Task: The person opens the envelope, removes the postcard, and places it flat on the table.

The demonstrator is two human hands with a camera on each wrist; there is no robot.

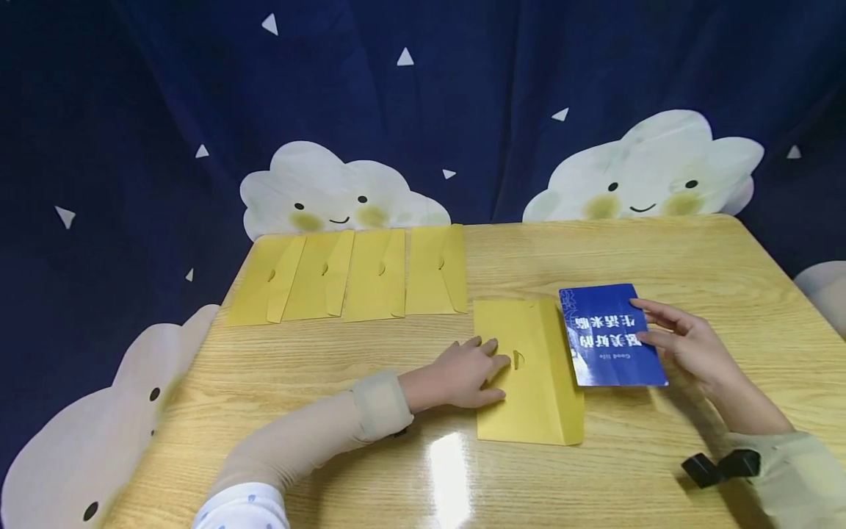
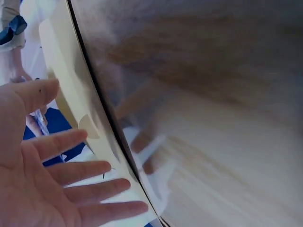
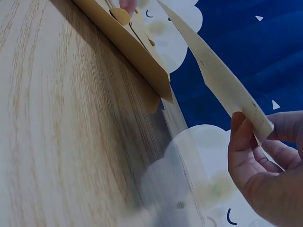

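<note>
A yellow envelope (image 1: pixel 535 411) lies on the table, its flap (image 1: pixel 564 397) unfolded toward the right. My left hand (image 1: pixel 465 375) rests on the envelope's left part with its fingers spread; the left wrist view also shows those fingers (image 2: pixel 90 171) extended beside the envelope (image 2: pixel 64 52). My right hand (image 1: pixel 700 349) pinches a blue card (image 1: pixel 617 371) with white lettering by its right edge, just right of the flap. From the right wrist view, the card (image 3: pixel 222 90) appears edge-on between thumb and fingers, tilted above the table.
Several yellow envelopes (image 1: pixel 377 294) stand in a row, lying flat at the table's back left. The wooden table (image 1: pixel 370 485) ends at a dark blue curtain (image 1: pixel 476 88) printed with clouds and triangles. A black device (image 1: pixel 720 468) sits at the right wrist.
</note>
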